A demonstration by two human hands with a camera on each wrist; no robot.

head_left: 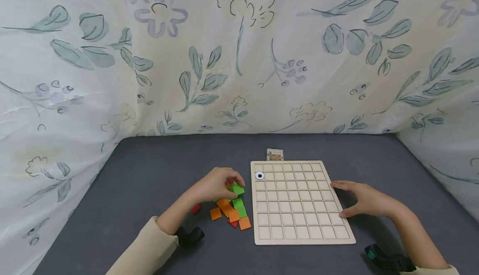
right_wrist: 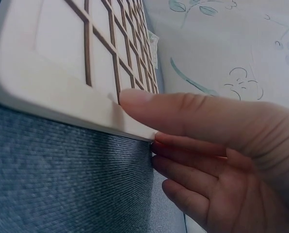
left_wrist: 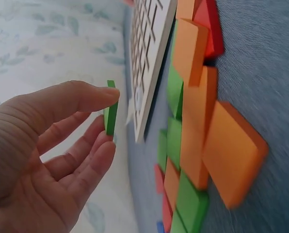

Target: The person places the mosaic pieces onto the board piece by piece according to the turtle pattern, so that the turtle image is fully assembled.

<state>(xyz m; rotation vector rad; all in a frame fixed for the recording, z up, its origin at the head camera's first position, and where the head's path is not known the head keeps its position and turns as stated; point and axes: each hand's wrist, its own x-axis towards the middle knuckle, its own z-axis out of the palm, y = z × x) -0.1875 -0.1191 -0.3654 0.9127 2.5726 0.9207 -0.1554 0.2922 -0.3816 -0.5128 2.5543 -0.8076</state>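
A pale wooden grid board (head_left: pixel 299 200) lies on the dark grey table, with one black-and-white round piece (head_left: pixel 260 176) in a cell near its top-left corner. Left of the board is a pile of green, orange and red square tiles (head_left: pixel 232 212). My left hand (head_left: pixel 218 183) hovers over the pile and pinches one green tile (left_wrist: pixel 110 112) between thumb and fingers, lifted off the pile (left_wrist: pixel 198 131). My right hand (head_left: pixel 361 200) rests with straight fingers against the board's right edge (right_wrist: pixel 62 92), the thumb (right_wrist: pixel 149 104) lying on the frame.
A small printed pattern card (head_left: pixel 275 154) lies just behind the board. A floral sheet (head_left: pixel 239 54) hangs behind and at both sides of the table. Black wrist-camera mounts (head_left: pixel 389 261) show near the front edge. Bare grey cloth (head_left: pixel 149 171) spreads left of the pile.
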